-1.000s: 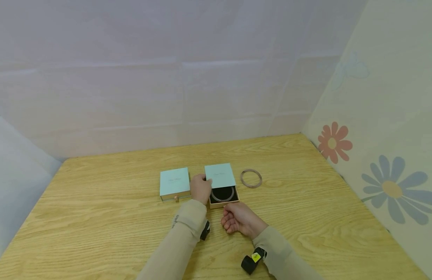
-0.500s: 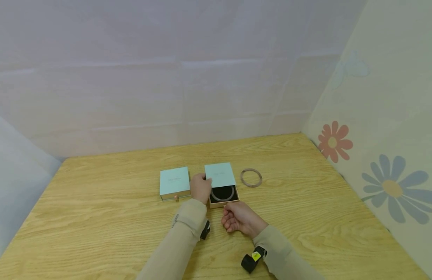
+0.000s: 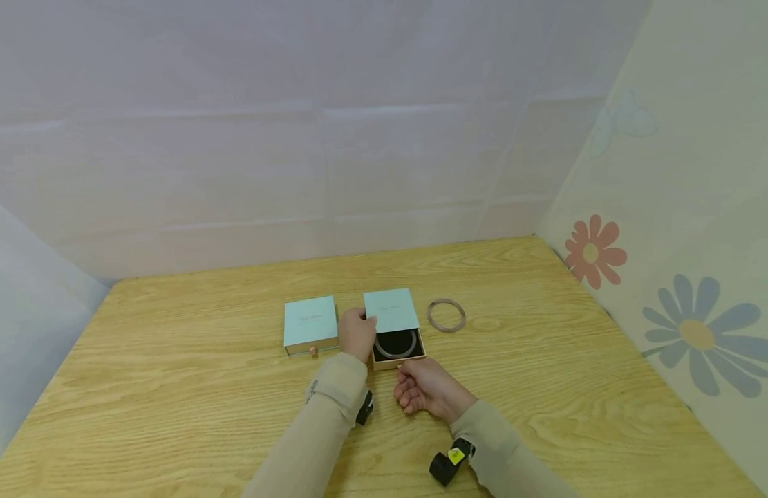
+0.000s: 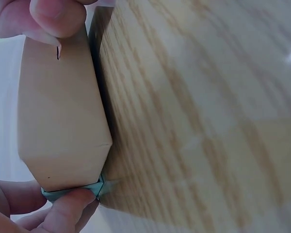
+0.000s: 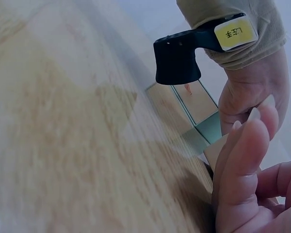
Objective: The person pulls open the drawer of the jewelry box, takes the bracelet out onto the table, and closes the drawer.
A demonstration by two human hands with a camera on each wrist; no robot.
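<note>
My left hand (image 3: 355, 335) grips the left side of a pale blue box sleeve (image 3: 391, 310). From the sleeve's near end, a tan drawer (image 4: 63, 111) stands partly pulled out. A greyish-pink bangle (image 3: 394, 356) lies on the drawer's black lining, its far part hidden beneath the sleeve. At the drawer front, my right hand (image 3: 430, 389) pinches a small ribbon tab (image 4: 58, 52) between thumb and finger, the other fingers curled. The left wrist view shows the left fingers around the sleeve's teal edge (image 4: 63, 191).
A second pale blue drawer box (image 3: 310, 321), closed, sits left of my left hand. Another bangle (image 3: 446, 330) lies flat on the wooden table (image 3: 191, 387), right of the sleeve. A pale curtain (image 3: 234, 173) hangs behind, and a flowered wall (image 3: 688, 242) borders the right.
</note>
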